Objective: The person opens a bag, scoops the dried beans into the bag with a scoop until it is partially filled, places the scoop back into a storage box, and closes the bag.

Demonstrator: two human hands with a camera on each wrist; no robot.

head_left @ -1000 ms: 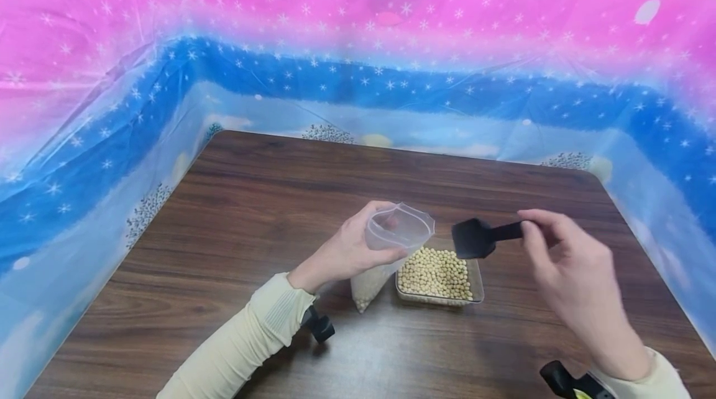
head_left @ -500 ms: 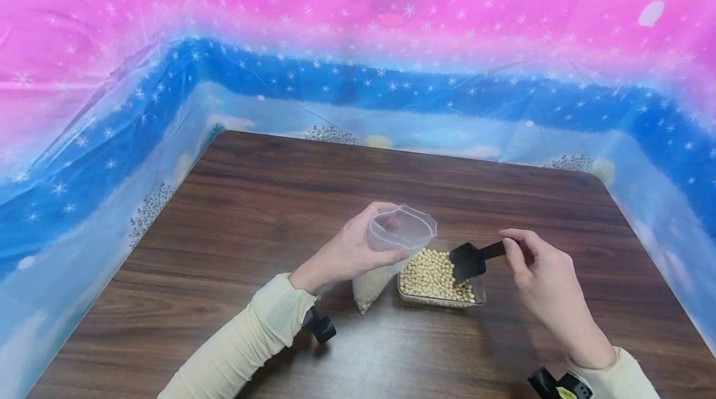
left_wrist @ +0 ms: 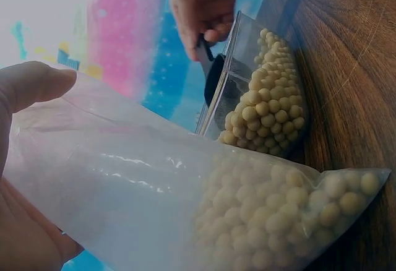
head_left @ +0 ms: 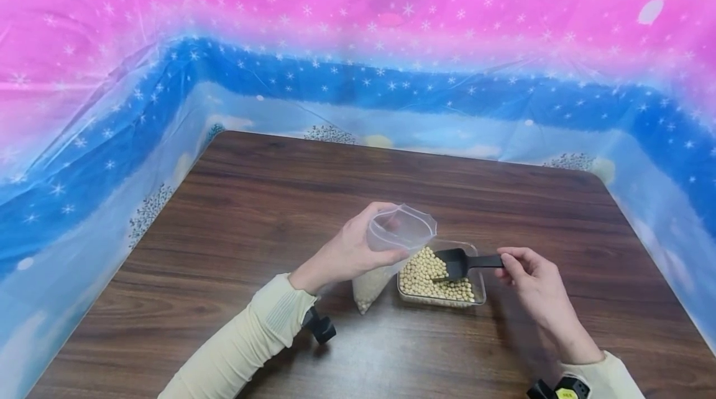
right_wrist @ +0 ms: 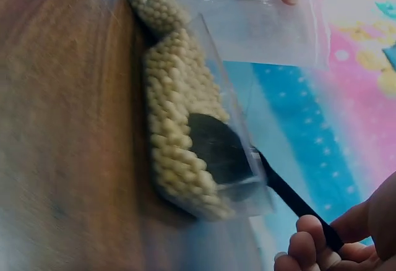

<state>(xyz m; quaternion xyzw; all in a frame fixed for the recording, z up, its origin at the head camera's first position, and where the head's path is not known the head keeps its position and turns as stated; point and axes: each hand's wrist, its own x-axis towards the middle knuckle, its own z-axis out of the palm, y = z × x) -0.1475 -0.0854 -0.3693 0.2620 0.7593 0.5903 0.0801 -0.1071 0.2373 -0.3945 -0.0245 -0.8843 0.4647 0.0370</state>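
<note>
My left hand grips a clear plastic bag near its top and keeps its mouth spread. Pale round beans fill the bag's lower part, which reaches down to the table. In my right hand the end of a black scoop's handle is pinched between thumb and fingers. The black scoop has its blade dug into the beans of a clear rectangular container, with the handle passing over the right rim. The container stands just right of the bag.
A dark wood-grain table carries everything. A pink and blue snowflake-patterned cloth hangs around its back and sides. Black wrist cameras sit on both wrists, below the cream sleeves.
My right hand has moved down and left, bringing the scoop from above the container into the beans. The left hand and bag have stayed nearly still.
</note>
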